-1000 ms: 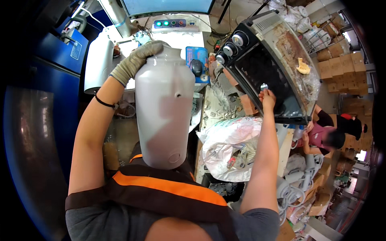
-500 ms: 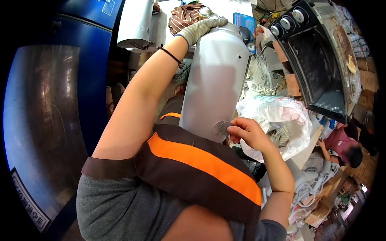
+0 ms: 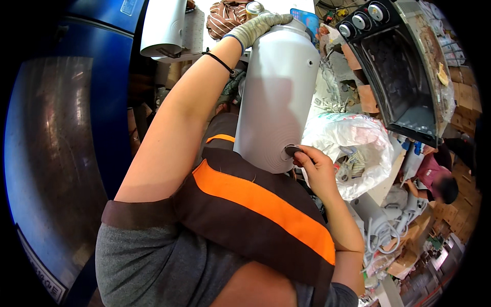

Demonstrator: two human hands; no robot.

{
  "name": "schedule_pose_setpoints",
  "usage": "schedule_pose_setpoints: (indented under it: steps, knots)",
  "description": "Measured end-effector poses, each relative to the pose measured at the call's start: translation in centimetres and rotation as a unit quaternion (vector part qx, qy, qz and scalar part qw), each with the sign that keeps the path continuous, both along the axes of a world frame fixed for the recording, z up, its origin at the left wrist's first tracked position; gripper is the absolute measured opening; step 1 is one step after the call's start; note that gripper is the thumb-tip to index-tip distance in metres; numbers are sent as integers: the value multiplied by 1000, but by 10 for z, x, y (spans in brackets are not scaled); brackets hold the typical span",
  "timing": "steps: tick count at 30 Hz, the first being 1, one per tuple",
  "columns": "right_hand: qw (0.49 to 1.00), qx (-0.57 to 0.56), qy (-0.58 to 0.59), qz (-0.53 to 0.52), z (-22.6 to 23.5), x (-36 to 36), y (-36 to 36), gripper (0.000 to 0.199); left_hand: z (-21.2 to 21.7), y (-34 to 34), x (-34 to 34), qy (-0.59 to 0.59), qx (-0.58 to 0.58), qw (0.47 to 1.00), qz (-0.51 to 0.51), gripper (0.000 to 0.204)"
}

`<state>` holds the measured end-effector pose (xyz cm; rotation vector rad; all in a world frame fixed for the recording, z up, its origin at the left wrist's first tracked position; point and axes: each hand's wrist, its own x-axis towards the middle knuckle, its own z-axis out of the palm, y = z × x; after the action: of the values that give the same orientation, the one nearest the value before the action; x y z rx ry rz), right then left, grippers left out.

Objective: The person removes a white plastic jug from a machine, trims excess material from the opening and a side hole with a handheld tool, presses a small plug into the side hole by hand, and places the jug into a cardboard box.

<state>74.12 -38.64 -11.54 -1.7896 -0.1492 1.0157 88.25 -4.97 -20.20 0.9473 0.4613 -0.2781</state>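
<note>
A large light-grey cylinder (image 3: pixel 276 97) lies lengthwise in front of me, its near end against my dark apron (image 3: pixel 230 163). My left hand (image 3: pixel 258 30), in a pale knitted glove, grips its far end, with the fingers laid over the rim. A small dark hole (image 3: pixel 310 63) sits high on the right of the cylinder. Near its lower right, my bare right hand (image 3: pixel 319 169) pinches a small dark round disc (image 3: pixel 292 150) between thumb and fingers. The disc is tilted against a round spot ringed by fine circular lines. Whether it is fastened there, I cannot tell.
A white plastic bag (image 3: pixel 353 138) with pale pieces inside stands right of the cylinder. Beyond it is a black toaster oven (image 3: pixel 404 77). Another grey cylinder (image 3: pixel 162 28), a striped cloth bundle (image 3: pixel 225 19) and a can (image 3: pixel 254 8) are at the back. A co-worker (image 3: pixel 434 176) is far right.
The cylinder has shifted slightly to the right and turned a little under my left hand. The disc in my right hand has tilted, showing a darker face closer against the ringed spot.
</note>
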Motion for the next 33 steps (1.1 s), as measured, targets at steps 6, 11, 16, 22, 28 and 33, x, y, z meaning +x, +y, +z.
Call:
schedule_pose_setpoints:
  steps: [6, 11, 16, 22, 28, 33]
  knots:
    - [985, 65, 155, -34, -5, 4, -9, 17, -21, 0, 11, -39, 95, 994, -33, 33]
    - [983, 71, 157, -70, -15, -7, -8, 17, -6, -6, 2, -32, 86, 995, -27, 31]
    - [973, 36, 196, -112, -13, -10, -2, 18, -3, -2, -6, -57, 26, 998, 10, 28]
    - [969, 17, 216, -117, -17, -13, -3, 20, 24, -13, -14, -64, -19, 998, 16, 29]
    - [964, -5, 233, -131, -27, -8, -1, 23, 32, -15, -23, -64, -95, 993, -12, 38]
    - [960, -63, 247, -116, -34, -6, -4, 36, 40, -12, -26, -88, -75, 993, -18, 40]
